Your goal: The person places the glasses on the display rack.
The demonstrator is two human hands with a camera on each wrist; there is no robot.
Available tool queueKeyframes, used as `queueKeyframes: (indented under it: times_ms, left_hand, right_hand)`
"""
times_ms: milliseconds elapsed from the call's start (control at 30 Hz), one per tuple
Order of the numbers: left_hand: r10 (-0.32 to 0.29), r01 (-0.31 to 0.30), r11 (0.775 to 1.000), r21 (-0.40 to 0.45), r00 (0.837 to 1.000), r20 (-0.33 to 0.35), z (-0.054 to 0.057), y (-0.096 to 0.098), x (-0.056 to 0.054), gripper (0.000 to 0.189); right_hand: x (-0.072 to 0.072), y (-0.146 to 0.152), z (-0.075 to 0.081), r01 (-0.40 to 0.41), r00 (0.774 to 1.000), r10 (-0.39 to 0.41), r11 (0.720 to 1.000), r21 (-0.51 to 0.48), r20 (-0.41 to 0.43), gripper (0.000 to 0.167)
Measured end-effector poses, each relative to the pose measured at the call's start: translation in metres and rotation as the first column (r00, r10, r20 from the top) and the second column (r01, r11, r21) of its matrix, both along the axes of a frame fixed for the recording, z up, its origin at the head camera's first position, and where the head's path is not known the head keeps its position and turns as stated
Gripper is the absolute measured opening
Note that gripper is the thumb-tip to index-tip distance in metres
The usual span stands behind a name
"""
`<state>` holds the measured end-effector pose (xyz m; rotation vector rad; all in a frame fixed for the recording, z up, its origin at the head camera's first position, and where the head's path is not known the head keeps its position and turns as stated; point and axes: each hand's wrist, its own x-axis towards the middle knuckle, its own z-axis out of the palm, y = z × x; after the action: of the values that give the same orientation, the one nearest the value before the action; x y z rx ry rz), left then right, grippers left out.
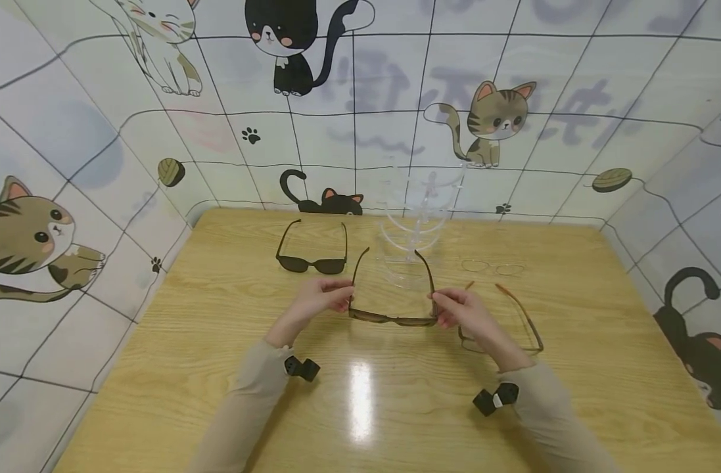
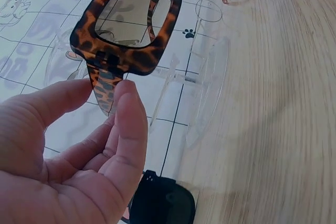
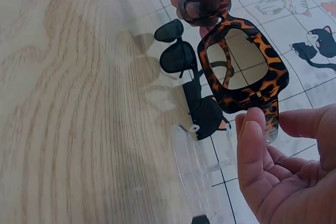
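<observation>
Tortoiseshell sunglasses (image 1: 392, 318) with brown lenses are held up between both hands, temples unfolded and pointing toward the back wall. My left hand (image 1: 321, 299) pinches the left temple near its hinge, thumb on one side and fingers on the other. On the other side, my right hand (image 1: 469, 315) pinches the right temple the same way. The left wrist view shows the spotted temple (image 2: 105, 90) between thumb and fingertips. Behind the sunglasses stands a clear plastic display rack (image 1: 416, 230) with curved arms. My right hand partly covers brown-templed glasses (image 1: 528, 325) beneath it.
Black sunglasses (image 1: 311, 265) lie unfolded on the wooden table (image 1: 218, 328), left of the rack. Thin wire-rimmed glasses (image 1: 493, 267) lie right of it. A cat-patterned, gridded backdrop (image 1: 390, 79) encloses the back and sides.
</observation>
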<state>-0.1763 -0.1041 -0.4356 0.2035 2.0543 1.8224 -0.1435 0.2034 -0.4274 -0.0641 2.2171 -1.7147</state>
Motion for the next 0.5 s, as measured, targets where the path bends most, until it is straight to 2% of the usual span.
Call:
queueKeyframes:
  times_ms: [233,500]
  left_hand:
    - [0.024,-0.024,1.0,-0.003,1.0,-0.005,0.0,0.015,-0.005,0.041]
    - [0.085,-0.085,0.996,0.035,0.996,0.013,-0.001,0.029,-0.012,0.04]
  right_hand:
    - [-0.005,0.01,0.0,0.034,0.999,-0.034,0.999,0.003,0.003,0.048]
    - [-0.021,0.02,0.003,0.073,0.997,-0.073,0.997,0.012,-0.012,0.048]
